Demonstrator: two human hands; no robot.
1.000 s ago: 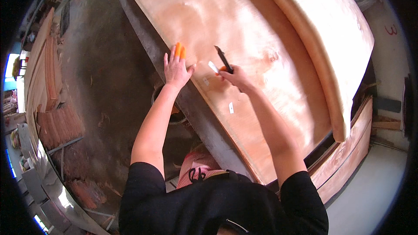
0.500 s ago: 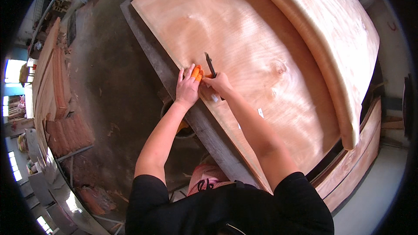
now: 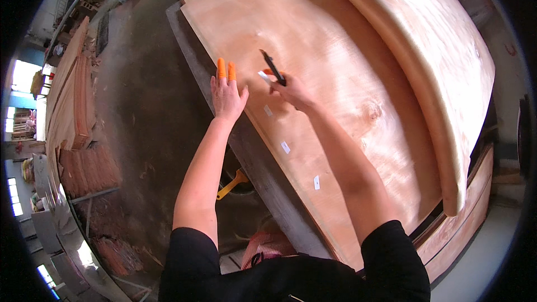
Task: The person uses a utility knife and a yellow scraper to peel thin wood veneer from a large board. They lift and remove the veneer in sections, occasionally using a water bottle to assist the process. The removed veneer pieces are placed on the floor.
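A wide stack of pale wood veneer sheets lies before me. My left hand is at the stack's left edge, fingers stretched and spread, holding nothing; orange finger covers sit on two of its fingers. In my right hand is a black utility knife, its blade end pointing away from me. A small white paper label shows at the fingertips of that hand, just above the wood. Nearer to me, a row of similar labels follows the sheet's edge: one label, another label and a third label.
A grey beam runs along under the stack's left side. Below it, a yellow-handled tool lies over a dark round container. A large rolled-over veneer sheet curves across the right. More veneer piles stand at far left.
My left hand has moved off the right hand, to the left and away from me, and opened. My right hand has lifted the knife and a label slightly farther out, uncovering labels on the sheet.
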